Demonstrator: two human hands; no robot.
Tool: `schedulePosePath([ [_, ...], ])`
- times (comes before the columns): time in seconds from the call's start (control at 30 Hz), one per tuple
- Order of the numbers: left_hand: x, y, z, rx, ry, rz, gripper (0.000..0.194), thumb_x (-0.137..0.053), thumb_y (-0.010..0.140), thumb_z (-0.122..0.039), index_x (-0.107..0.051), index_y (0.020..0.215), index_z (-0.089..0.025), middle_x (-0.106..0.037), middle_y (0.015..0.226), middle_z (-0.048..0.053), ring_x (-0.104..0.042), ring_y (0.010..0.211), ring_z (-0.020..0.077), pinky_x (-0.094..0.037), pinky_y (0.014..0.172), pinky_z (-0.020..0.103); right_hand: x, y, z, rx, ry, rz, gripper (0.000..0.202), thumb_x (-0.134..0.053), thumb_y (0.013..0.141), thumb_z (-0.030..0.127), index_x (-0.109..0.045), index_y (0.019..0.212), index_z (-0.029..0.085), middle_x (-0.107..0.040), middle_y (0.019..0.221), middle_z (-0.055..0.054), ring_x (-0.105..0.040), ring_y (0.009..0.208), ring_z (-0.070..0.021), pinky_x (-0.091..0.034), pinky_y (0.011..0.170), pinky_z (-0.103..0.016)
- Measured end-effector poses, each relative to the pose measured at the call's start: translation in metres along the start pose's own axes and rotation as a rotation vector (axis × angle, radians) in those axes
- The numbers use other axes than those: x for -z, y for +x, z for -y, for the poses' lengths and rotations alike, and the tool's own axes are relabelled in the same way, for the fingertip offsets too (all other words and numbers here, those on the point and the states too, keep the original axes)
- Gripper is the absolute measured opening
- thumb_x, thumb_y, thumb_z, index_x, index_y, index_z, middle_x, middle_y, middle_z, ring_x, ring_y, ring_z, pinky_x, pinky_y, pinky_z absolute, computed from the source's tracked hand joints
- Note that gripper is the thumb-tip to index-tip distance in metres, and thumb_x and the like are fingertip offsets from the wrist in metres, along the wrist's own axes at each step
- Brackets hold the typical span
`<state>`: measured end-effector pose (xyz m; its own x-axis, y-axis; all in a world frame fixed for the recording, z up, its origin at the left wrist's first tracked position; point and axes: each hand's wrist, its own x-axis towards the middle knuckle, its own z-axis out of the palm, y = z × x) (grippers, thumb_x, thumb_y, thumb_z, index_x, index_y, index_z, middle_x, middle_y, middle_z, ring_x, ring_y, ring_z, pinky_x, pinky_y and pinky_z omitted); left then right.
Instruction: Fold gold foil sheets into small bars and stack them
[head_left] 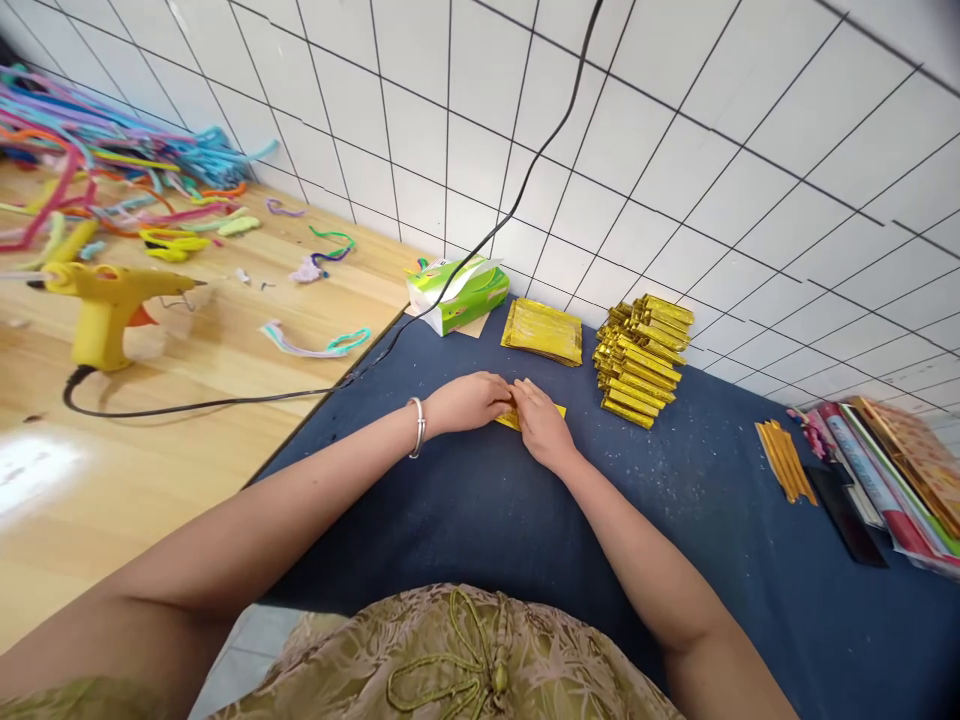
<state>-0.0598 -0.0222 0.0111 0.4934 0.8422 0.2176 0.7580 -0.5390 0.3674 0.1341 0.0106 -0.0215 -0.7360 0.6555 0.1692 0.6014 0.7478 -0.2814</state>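
A patterned shirt [450, 655] lies nearest. Beyond it, the 2 hands, left hand [471, 402] and right hand [543, 424], lie close together over 1 gold sheet [509, 419] on the blue cloth [450, 510], nearer than the stack [541, 333] and the strips [643, 365]. Fingers bend onto the sheet; whether they pinch it, I cannot tell. The step looks like folding; the next move probably calls for even pressure along the edge.

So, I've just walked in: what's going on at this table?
A person has both hands, left hand and right hand, on a gold sheet, partly hidden beneath them on the dark blue surface. Beyond lie a stack of gold sheets and a pile of narrow gold strips.
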Motion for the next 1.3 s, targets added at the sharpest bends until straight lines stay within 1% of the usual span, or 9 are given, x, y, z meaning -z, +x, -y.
schedulePosePath([
  [0.07, 0.004, 0.006, -0.004, 0.082, 0.001, -0.104, 0.030, -0.039, 0.087, -0.016, -0.061, 0.108, -0.015, -0.060, 0.112, 0.008, -0.053, 0.109, 0.0178, -0.040, 0.099, 0.032, 0.000, 0.001, 0.002, 0.006, -0.015, -0.009, 0.049, -0.030, 0.089, 0.013, -0.038, 0.137, 0.015, -0.040, 0.142, -0.009, -0.027, 0.135, -0.0168, -0.023, 0.112, -0.039],
  [0.13, -0.001, 0.014, -0.012, 0.130, -0.011, -0.235, 0.040, -0.036, 0.084, -0.009, -0.053, 0.120, -0.013, -0.052, 0.127, 0.011, -0.046, 0.120, 0.0181, -0.038, 0.103, 0.033, 0.001, 0.002, 0.002, 0.017, -0.021, -0.019, 0.048, -0.032, 0.088, 0.014, -0.040, 0.135, 0.014, -0.040, 0.142, -0.010, -0.028, 0.135, -0.0181, -0.023, 0.112, -0.040],
  [0.2, -0.016, 0.023, -0.021, 0.084, -0.100, -0.253, 0.046, -0.033, 0.084, -0.006, -0.048, 0.126, -0.014, -0.046, 0.135, 0.010, -0.041, 0.127, 0.0164, -0.036, 0.106, 0.033, 0.001, 0.001, 0.002, 0.022, -0.019, -0.024, 0.046, -0.035, 0.087, 0.015, -0.045, 0.132, 0.013, -0.045, 0.138, -0.011, -0.031, 0.133, -0.0197, -0.024, 0.111, -0.040],
  [0.27, -0.036, 0.029, -0.028, 0.095, -0.200, -0.277, 0.043, -0.028, 0.088, -0.010, -0.048, 0.125, -0.013, -0.048, 0.134, 0.010, -0.039, 0.129, 0.0156, -0.035, 0.108, 0.035, 0.000, 0.000, 0.002, 0.019, -0.010, -0.021, 0.045, -0.039, 0.084, 0.016, -0.049, 0.128, 0.012, -0.051, 0.131, -0.013, -0.036, 0.129, -0.0217, -0.026, 0.110, -0.040],
  [0.4, -0.063, 0.033, -0.030, 0.137, -0.261, -0.332, 0.042, -0.024, 0.092, -0.017, -0.043, 0.130, -0.015, -0.045, 0.137, 0.010, -0.035, 0.132, 0.0175, -0.031, 0.110, 0.041, 0.000, -0.001, 0.002, -0.007, 0.007, -0.029, 0.051, -0.040, 0.080, 0.014, -0.045, 0.130, 0.009, -0.052, 0.128, -0.015, -0.038, 0.126, -0.0237, -0.026, 0.108, -0.043],
  [0.6, -0.058, 0.032, -0.027, 0.183, -0.190, -0.255, 0.043, -0.022, 0.095, -0.025, -0.039, 0.133, -0.015, -0.036, 0.144, 0.011, -0.027, 0.136, 0.0173, -0.025, 0.112, 0.040, 0.001, -0.003, 0.005, -0.056, -0.065, -0.005, 0.053, -0.039, 0.082, 0.017, -0.040, 0.135, 0.010, -0.047, 0.136, -0.013, -0.035, 0.130, -0.0218, -0.019, 0.112, -0.041],
  [0.83, -0.052, 0.026, -0.026, 0.212, -0.059, -0.122, 0.048, -0.024, 0.096, -0.037, -0.031, 0.138, -0.015, -0.027, 0.148, 0.011, -0.019, 0.139, 0.0188, -0.021, 0.111, 0.040, 0.001, -0.006, 0.009, -0.063, -0.164, 0.023, 0.057, -0.034, 0.090, 0.031, -0.028, 0.142, 0.010, -0.031, 0.147, -0.012, -0.022, 0.137, -0.0257, -0.015, 0.112, -0.044],
  [1.03, -0.040, 0.011, -0.013, 0.128, -0.017, 0.005, 0.057, -0.023, 0.095, -0.046, -0.017, 0.144, -0.017, -0.019, 0.151, 0.012, -0.016, 0.140, 0.0195, -0.017, 0.111, 0.041, 0.000, -0.006, 0.008, -0.089, -0.160, 0.038, 0.059, -0.026, 0.093, 0.036, -0.013, 0.146, 0.016, -0.019, 0.152, -0.008, -0.015, 0.140, -0.0234, -0.015, 0.112, -0.043],
  [1.3, -0.039, 0.002, -0.011, 0.050, 0.134, 0.038, 0.070, -0.021, 0.092, -0.056, -0.012, 0.146, -0.013, -0.015, 0.151, 0.015, -0.012, 0.141, 0.0232, -0.011, 0.112, 0.040, -0.004, -0.009, 0.006, -0.130, -0.209, 0.031, 0.063, -0.027, 0.091, 0.039, -0.015, 0.145, 0.007, -0.016, 0.152, -0.014, -0.009, 0.141, -0.0244, -0.011, 0.113, -0.043],
])
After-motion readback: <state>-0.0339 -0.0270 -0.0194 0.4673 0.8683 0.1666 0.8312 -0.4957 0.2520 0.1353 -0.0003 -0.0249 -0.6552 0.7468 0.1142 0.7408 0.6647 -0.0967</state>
